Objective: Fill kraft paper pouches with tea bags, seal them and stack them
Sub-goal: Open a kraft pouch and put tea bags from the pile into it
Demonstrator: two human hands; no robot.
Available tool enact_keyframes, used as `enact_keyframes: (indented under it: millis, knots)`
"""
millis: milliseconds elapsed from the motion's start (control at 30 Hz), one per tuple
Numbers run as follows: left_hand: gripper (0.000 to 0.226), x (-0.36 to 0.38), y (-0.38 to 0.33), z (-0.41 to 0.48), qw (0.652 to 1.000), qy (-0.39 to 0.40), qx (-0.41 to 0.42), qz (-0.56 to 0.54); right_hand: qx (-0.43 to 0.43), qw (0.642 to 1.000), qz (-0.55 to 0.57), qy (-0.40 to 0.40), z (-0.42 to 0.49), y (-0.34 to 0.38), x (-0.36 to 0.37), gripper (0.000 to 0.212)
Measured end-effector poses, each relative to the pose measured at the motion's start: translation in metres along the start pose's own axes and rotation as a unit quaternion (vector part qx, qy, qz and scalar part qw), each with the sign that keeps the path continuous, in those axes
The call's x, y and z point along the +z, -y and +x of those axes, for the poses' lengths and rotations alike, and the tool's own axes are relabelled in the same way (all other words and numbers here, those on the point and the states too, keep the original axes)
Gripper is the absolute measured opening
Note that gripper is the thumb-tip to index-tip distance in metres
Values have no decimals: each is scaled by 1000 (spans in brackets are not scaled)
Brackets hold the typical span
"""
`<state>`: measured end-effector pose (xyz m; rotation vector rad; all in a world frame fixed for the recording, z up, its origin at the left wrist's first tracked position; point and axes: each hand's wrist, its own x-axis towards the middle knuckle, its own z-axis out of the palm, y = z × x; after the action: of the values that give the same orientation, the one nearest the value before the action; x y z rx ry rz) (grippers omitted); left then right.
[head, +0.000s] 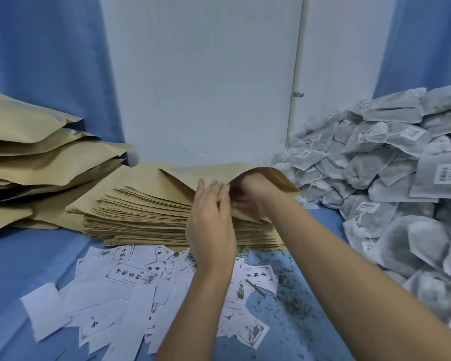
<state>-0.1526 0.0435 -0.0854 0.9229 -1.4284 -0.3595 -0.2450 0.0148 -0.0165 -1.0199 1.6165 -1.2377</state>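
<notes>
A thick stack of flat kraft pouches (151,214) lies in the middle of the blue table. The top kraft pouch (206,175) is lifted at its near right side. My right hand (248,194) reaches under and into it, partly hidden by the paper. My left hand (210,220) presses against its near edge with fingers together. Grey tea bags (391,178) with white tags are heaped on the right. Filled, puffy kraft pouches (37,157) are piled at the left.
White printed labels (130,290) are scattered over the blue cloth (16,269) in front of the stack. Loose tea crumbs (287,290) lie near my right forearm. A white wall panel (201,82) and blue curtains stand behind.
</notes>
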Motion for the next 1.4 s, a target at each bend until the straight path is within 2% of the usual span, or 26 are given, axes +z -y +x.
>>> enact_keyframes:
  millis: [33, 100, 233, 300, 367, 433, 533, 600, 667, 733, 800, 900, 1000, 1100, 1167, 1267, 1400]
  knots:
    - [32, -1, 1, 3, 1000, -3, -2, 0, -23, 999, -10, -36, 2, -2, -2, 14]
    - [32, -2, 0, 5, 1000, -11, -3, 2, -71, 993, 2, -98, 8, -7, -7, 26]
    - [31, -1, -5, -7, 998, -45, 42, 21, -67, 997, 26, -5, 10, -10, -4, 24]
    - [31, 1, -6, -8, 997, -49, 45, 26, -35, 999, 31, 8, 6, -7, 0, 28]
    - [31, 2, -7, -3, 999, -28, 18, 32, -60, 998, 35, 9, 6, -7, 0, 28]
    - [35, 6, -5, 7, 999, -3, -31, 34, -126, 988, 53, -77, 5, -11, -3, 25]
    - [36, 11, -3, 25, 997, 18, -75, 16, -204, 934, 120, -267, 5, -26, -21, 27]
    - [34, 15, -3, 33, 996, 17, -85, -5, -174, 897, 129, -384, 11, -41, -42, 26]
    - [34, 20, -2, 38, 995, 11, -94, -12, -103, 891, 156, -414, 23, -57, -62, 25]
    - [34, 25, 2, 40, 996, 6, -91, -12, -39, 923, 138, -357, 37, -73, -78, 29]
    - [34, 28, 7, 42, 996, 4, -87, -8, 7, 940, 161, -300, 50, -83, -87, 35]
    - [35, 30, 12, 47, 996, 1, -87, 9, 41, 927, 271, -255, 62, -92, -93, 33]
    - [38, 32, 15, 52, 995, 2, -96, 24, 23, 898, 386, -209, 70, -94, -97, 17]
    - [38, 34, 18, 54, 995, 4, -94, 18, 6, 884, 422, -200, 79, -97, -101, 14]
    - [38, 36, 19, 54, 996, 5, -93, 16, 13, 913, 359, -195, 82, -98, -102, 21]
    - [37, 37, 20, 55, 995, 0, -97, 14, 14, 958, 225, -177, 85, -99, -97, 42]
    - [36, 37, 20, 55, 995, 3, -97, 11, 5, 992, 68, -106, 91, -99, -97, 55]
